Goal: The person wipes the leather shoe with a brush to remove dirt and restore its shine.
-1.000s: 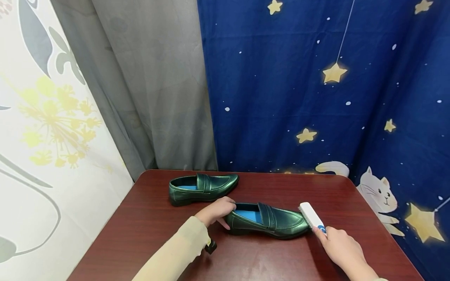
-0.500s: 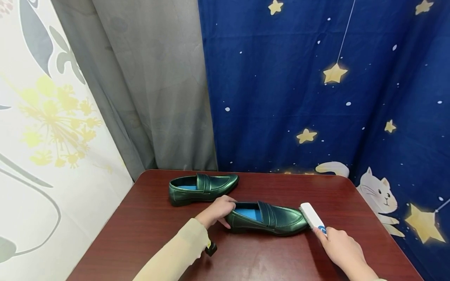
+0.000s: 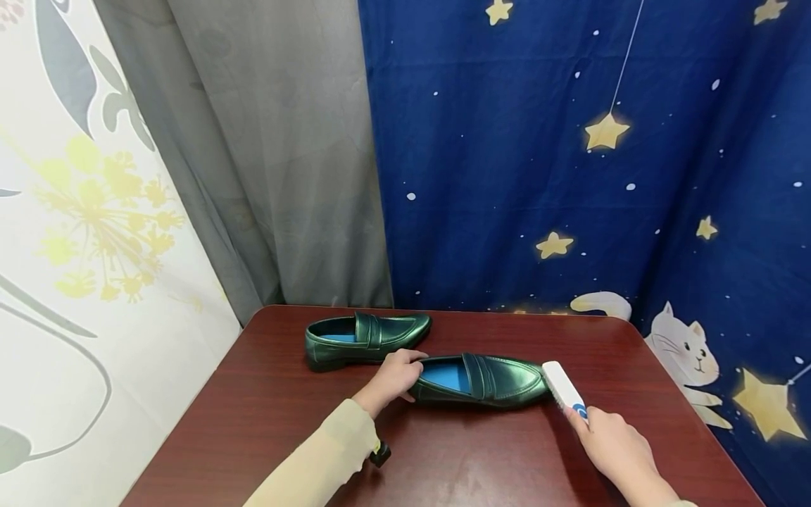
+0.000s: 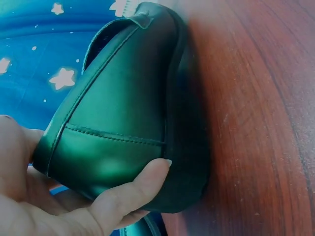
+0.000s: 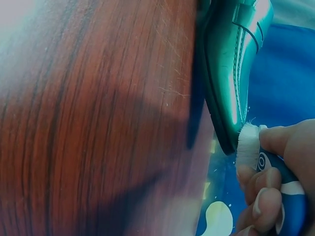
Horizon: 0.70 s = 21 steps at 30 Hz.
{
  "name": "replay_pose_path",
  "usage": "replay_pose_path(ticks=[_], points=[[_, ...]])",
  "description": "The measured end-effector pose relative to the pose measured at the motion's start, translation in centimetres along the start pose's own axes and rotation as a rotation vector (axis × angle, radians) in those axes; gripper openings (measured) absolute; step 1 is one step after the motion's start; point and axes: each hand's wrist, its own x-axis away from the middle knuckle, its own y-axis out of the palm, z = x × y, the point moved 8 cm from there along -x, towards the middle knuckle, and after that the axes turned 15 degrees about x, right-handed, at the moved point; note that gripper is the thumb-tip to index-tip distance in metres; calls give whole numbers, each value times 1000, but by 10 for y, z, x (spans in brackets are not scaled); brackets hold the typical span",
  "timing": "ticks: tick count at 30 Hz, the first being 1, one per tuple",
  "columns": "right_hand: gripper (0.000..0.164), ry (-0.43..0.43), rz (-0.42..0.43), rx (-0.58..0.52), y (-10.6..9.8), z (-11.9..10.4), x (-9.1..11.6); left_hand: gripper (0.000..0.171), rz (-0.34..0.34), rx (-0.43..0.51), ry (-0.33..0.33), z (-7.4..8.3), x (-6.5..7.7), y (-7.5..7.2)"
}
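A dark green loafer (image 3: 513,380) with a blue insole lies across the middle of the table, toe to the right. My left hand (image 3: 393,377) grips its heel; in the left wrist view the thumb (image 4: 135,191) presses the outer side near the sole. My right hand (image 3: 614,443) holds a white brush (image 3: 560,384) by its handle, which looks blue and white in the right wrist view. The white bristles (image 5: 247,145) touch the toe of the loafer there. The other green loafer (image 3: 393,334) stands behind, toe also to the right, with no hand on it.
The reddish-brown wooden table (image 3: 481,458) ends at a rounded far edge. Behind it hang a grey curtain (image 3: 291,155) and a blue star-patterned curtain (image 3: 494,162). A floral white panel (image 3: 127,338) borders the left side.
The gripped loafer has shifted slightly back and left and tilted, showing more of its top. The left hand moved with it, while the right hand and brush stayed almost in place.
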Motion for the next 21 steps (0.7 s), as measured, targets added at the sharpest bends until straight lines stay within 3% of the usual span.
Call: replay_pose_path(ticks=[21], points=[[76,21,85,-35,-6,-1,-5,39,133,-108,189,9,8,-6]])
